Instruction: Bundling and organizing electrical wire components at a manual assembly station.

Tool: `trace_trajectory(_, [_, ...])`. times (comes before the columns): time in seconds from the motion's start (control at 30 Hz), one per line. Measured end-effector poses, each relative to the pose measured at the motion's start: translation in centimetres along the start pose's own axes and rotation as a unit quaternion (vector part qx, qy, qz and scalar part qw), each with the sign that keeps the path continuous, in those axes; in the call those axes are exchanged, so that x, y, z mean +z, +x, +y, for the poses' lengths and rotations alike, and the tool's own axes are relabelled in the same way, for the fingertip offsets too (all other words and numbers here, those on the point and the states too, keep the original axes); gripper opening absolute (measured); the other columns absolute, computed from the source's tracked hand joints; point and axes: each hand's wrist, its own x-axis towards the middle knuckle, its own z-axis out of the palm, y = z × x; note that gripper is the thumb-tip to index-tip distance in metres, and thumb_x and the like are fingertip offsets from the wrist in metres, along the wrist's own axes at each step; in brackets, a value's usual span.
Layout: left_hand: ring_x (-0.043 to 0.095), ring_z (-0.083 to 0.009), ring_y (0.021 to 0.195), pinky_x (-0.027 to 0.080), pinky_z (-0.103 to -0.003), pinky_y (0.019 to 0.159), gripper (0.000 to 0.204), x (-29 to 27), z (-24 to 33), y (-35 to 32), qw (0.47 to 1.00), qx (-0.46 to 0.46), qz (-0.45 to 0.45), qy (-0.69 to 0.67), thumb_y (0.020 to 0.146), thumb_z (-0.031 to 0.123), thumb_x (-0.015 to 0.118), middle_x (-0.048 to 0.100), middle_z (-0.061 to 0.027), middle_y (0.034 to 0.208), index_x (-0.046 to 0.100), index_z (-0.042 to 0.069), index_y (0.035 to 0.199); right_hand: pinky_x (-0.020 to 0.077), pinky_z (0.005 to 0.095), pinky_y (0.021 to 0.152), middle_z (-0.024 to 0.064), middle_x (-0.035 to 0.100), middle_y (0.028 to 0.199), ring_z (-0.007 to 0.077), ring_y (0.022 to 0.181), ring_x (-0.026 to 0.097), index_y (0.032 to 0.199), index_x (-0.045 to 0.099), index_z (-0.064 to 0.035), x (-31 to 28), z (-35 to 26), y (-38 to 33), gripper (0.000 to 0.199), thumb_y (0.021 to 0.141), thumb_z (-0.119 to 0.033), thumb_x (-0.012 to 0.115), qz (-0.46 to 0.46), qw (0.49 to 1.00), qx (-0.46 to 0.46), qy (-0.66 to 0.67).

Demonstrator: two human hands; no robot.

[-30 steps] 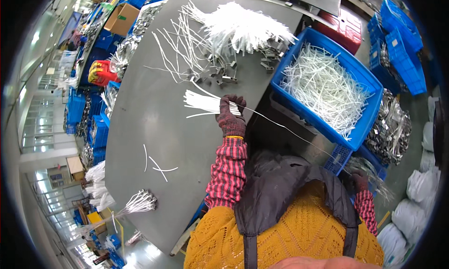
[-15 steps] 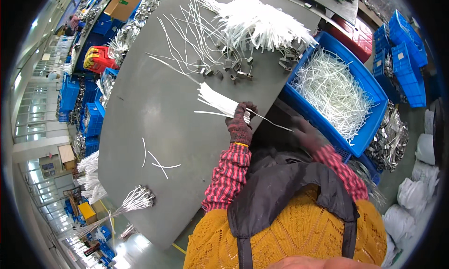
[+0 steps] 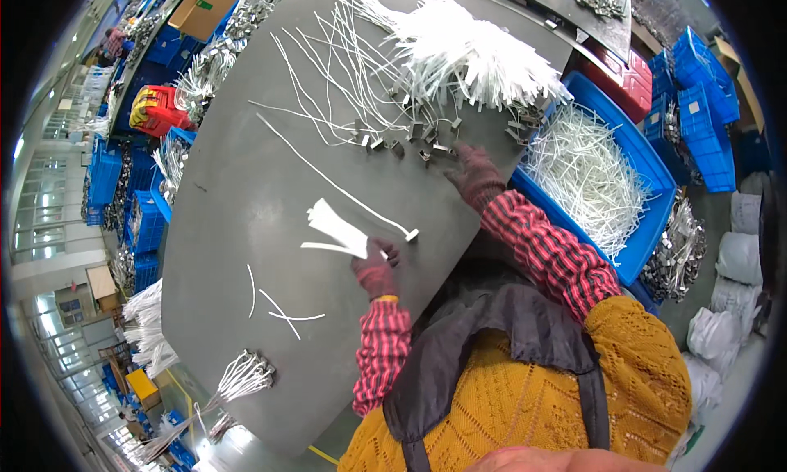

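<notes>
My left hand point(image 3: 377, 270), in a dark red glove, is closed around a bundle of white sleeves point(image 3: 338, 228) whose loose ends fan out to the upper left. Just above its fingers lies a single white wire point(image 3: 340, 189) with a small block-like end piece point(image 3: 411, 235). My right hand point(image 3: 477, 175) reaches to the far side of the table, fingers apart and nothing visible in them. Its fingertips are beside several small metal end pieces point(image 3: 428, 134) on thin white wires point(image 3: 328, 74). Beyond them is a large heap of white sleeves point(image 3: 471, 50).
A blue bin point(image 3: 656, 255) full of white sleeve pieces stands right of the grey table point(image 3: 238, 185). Loose white pieces point(image 3: 287, 314) lie at the left, with a tied wire bundle point(image 3: 246, 375) at the near left edge. Blue crates point(image 3: 705, 136) stand at the far right.
My left hand has moved left and nearer with the sleeve bundle. The right hand has gone from the near table edge to the far metal end pieces. One wire now lies apart on the table.
</notes>
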Motion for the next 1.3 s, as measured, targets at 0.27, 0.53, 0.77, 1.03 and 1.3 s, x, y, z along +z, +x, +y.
trace_trajectory(0.27, [0.068,-0.0273,0.071,0.058,-0.037,0.063,0.031,4.4,1.0,-2.0,0.98,-0.068,-0.177,-0.068,0.091,0.022,0.07,0.066,-0.0126,0.087,0.062,-0.002,0.109,0.0545,0.0288,0.074,0.0065,0.071,0.094,0.0143,0.081,0.065,0.116,0.073,-0.0072,-1.7,5.0,-4.1,0.029,0.087,-0.01,0.074,-0.125,0.87,0.177,0.443])
trace_trajectory(0.53, [0.057,-0.0143,0.062,0.041,-0.027,0.046,0.009,18.8,-6.1,-6.8,0.949,-0.17,-0.247,-0.094,0.094,0.013,0.059,0.061,-0.0031,0.079,0.06,0.007,0.101,0.0539,0.0293,0.073,0.0056,0.072,0.092,0.0119,0.079,0.064,0.114,0.074,-0.0076,-8.2,6.2,-17.9,0.026,0.089,-0.014,0.071,-0.096,0.94,-0.162,0.285])
trace_trajectory(0.77, [0.052,-0.0148,0.061,0.038,-0.027,0.045,0.014,20.9,-6.5,-8.6,0.941,-0.2,-0.133,-0.241,0.096,0.022,0.058,0.058,-0.0036,0.082,0.057,0.008,0.1,0.0506,0.0304,0.061,0.0088,0.068,0.086,0.0164,0.071,0.063,0.11,0.068,-0.0027,-20.5,22.2,-39.7,0.032,0.082,-0.016,0.065,0.023,0.922,0.341,0.18])
trace_trajectory(1.03, [0.07,-0.0282,0.085,0.059,-0.039,0.077,0.024,18.1,-4.2,-9.6,0.947,-0.03,-0.204,-0.248,0.092,0.025,0.066,0.069,-0.0094,0.095,0.062,0.005,0.104,0.0468,0.0341,0.045,0.0103,0.063,0.073,0.0191,0.05,0.058,0.107,0.068,-0.001,-26.1,28.9,-50.3,0.037,0.071,-0.01,0.064,0.015,0.875,0.468,0.125])
trace_trajectory(1.3, [0.07,-0.0292,0.085,0.059,-0.041,0.074,0.026,15.9,-1.7,-8.8,0.961,0.03,-0.168,-0.218,0.093,0.027,0.067,0.069,-0.0091,0.095,0.062,0.006,0.108,0.0478,0.0305,0.055,0.0069,0.065,0.073,0.0158,0.058,0.059,0.096,0.072,-0.0009,-25.9,30.9,-49.6,0.033,0.064,-0.004,0.066,0.044,0.839,0.507,0.192])
